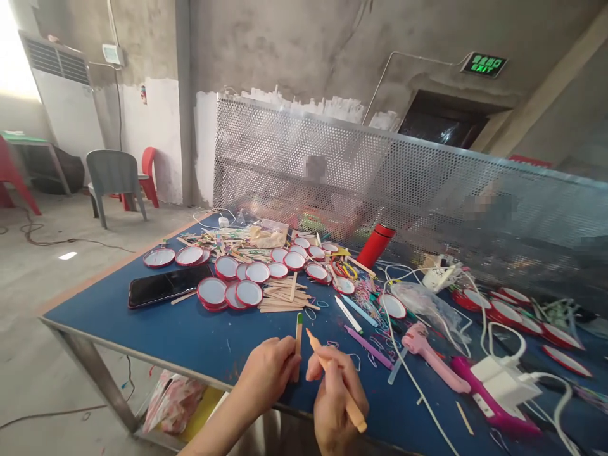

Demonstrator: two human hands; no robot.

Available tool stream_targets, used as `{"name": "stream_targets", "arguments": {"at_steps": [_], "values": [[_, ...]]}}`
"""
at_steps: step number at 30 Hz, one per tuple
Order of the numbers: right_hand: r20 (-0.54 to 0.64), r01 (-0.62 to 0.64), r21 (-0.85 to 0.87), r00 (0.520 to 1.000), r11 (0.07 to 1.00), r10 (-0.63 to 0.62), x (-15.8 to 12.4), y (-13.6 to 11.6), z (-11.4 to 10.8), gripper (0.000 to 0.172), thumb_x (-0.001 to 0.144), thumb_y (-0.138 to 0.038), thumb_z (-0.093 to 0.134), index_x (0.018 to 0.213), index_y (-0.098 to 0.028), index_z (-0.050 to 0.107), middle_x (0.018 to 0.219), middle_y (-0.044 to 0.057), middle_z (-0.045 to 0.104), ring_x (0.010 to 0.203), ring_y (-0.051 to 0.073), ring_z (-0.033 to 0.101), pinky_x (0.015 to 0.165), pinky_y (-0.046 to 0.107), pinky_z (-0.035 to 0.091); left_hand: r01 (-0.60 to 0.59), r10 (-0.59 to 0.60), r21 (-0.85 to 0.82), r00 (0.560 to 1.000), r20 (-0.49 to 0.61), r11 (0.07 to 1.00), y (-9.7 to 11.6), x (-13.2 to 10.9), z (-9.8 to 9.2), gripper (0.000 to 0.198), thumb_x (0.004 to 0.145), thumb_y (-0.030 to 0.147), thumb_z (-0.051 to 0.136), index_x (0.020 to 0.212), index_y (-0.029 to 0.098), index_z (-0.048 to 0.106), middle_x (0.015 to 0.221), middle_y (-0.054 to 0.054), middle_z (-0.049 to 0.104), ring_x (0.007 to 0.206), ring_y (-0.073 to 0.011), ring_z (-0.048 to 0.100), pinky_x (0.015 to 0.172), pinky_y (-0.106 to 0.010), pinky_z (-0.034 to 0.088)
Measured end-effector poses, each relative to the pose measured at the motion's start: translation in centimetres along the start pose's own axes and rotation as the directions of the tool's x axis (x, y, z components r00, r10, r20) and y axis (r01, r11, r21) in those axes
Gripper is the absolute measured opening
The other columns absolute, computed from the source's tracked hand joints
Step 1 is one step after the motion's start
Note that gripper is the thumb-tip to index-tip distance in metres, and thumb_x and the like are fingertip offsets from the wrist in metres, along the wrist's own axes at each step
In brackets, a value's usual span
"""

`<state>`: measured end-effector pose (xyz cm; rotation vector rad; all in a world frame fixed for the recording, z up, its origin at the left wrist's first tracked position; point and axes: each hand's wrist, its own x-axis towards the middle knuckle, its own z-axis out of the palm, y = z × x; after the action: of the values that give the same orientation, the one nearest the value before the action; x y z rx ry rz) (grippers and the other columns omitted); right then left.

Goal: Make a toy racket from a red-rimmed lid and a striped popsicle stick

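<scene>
My left hand [268, 373] is closed round a wooden craft stick [298, 335] with a green tip, held upright near the front edge of the blue table [190, 335]. My right hand [337, 399] grips an orange marker [332, 380] like a pen, its tip pointing up and left toward the stick. The marker's tip is a little apart from the stick.
Red-rimmed round lids [247, 292], loose wooden sticks [285, 297] and a black phone [166, 285] lie on the table's left half. Pens, a pink glue gun [434, 354], white cables and a power adapter [503, 380] sit right. A red bottle [375, 246] stands before a perforated metal screen [380, 171].
</scene>
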<state>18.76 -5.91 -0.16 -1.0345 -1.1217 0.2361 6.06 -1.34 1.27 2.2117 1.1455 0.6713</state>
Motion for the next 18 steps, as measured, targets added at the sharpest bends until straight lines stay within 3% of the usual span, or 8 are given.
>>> {"name": "stream_targets", "arguments": {"at_steps": [2,9,13,18], "values": [[-0.01,-0.051,0.034,0.999,0.998,0.051,0.11,-0.44,0.25,0.022,0.102,-0.036,0.053,0.09,-0.025,0.069,0.059,-0.005,0.06,0.05,0.017,0.057,0.05,0.031,0.05,-0.023,0.022,-0.028,0.999,-0.026,0.999,0.0,-0.06,-0.02,0.03,0.098,0.023,0.043,0.069,0.025,0.051,0.072,-0.004,0.071,0.074,-0.0215,0.063,0.067,-0.03,0.04],[0.038,0.064,0.03,0.997,0.998,-0.065,0.17,-0.41,0.42,0.014,0.1,-0.03,0.056,0.096,-0.025,0.069,0.065,-0.004,0.066,0.054,0.017,0.064,0.051,0.029,0.058,-0.06,0.042,-0.14,0.991,-0.126,0.988,-0.02,-0.24,0.25,0.03,0.098,0.025,0.048,0.068,0.027,0.054,0.068,-0.001,0.069,0.067,-0.0213,0.061,0.063,-0.029,0.04],[0.037,0.052,0.002,0.998,0.999,-0.052,0.05,-0.06,0.47,0.015,0.101,-0.032,0.056,0.096,-0.026,0.069,0.066,-0.004,0.066,0.053,0.017,0.063,0.05,0.029,0.059,-0.086,0.053,-0.185,0.983,-0.178,0.979,0.04,-0.29,0.35,0.031,0.096,0.024,0.054,0.066,0.027,0.054,0.064,0.0,0.066,0.063,-0.0209,0.059,0.06,-0.03,0.039],[-0.011,0.019,-0.002,1.0,1.0,-0.019,0.22,-0.69,0.49,0.015,0.102,-0.032,0.055,0.096,-0.026,0.067,0.065,-0.005,0.066,0.053,0.017,0.062,0.054,0.031,0.058,-0.054,0.018,-0.234,0.988,-0.151,0.971,0.31,-0.35,0.12,0.032,0.096,0.025,0.053,0.065,0.028,0.055,0.064,0.0,0.068,0.066,-0.0216,0.06,0.063,-0.03,0.04]]}}
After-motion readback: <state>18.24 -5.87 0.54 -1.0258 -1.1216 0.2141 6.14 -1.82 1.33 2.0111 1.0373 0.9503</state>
